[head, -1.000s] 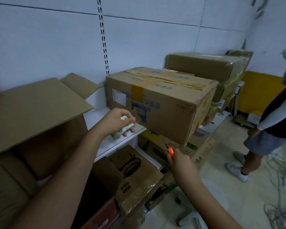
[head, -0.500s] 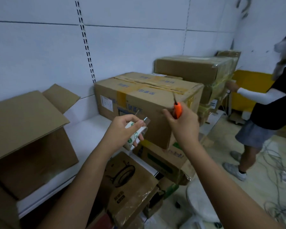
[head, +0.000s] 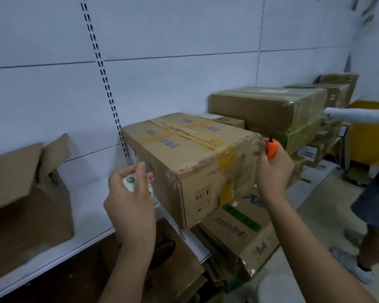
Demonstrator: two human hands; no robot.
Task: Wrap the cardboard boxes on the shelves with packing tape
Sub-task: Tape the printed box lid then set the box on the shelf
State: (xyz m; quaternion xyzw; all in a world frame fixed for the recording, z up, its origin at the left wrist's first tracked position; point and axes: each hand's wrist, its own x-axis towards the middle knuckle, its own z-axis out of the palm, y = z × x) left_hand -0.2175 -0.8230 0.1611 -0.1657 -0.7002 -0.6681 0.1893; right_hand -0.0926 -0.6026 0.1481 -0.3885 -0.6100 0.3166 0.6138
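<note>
A: Where is the box (head: 197, 162) found?

B: On the white shelf (head: 92, 217), mid-scene, its near corner jutting past the edge.

A: What is held?

B: A tape roll (head: 131, 182) is gripped in the curled left hand (head: 129, 204), left of the box. An orange cutter (head: 271, 149) is clasped in the right hand (head: 271, 169) at the box's right top corner.

A: How is the box likely handled?

B: It is judged stiff and probably heavy; its worn, glossy taped edges may be slippery. Corners are best braced.

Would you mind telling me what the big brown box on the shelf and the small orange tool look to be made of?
Big brown box: matte cardboard with worn, scuffed edges; glossy yellowish tape strips along its seams. Small orange tool held in the right hand: smooth, uniformly coloured body, probably plastic; its dark tip is too small to judge.
</note>
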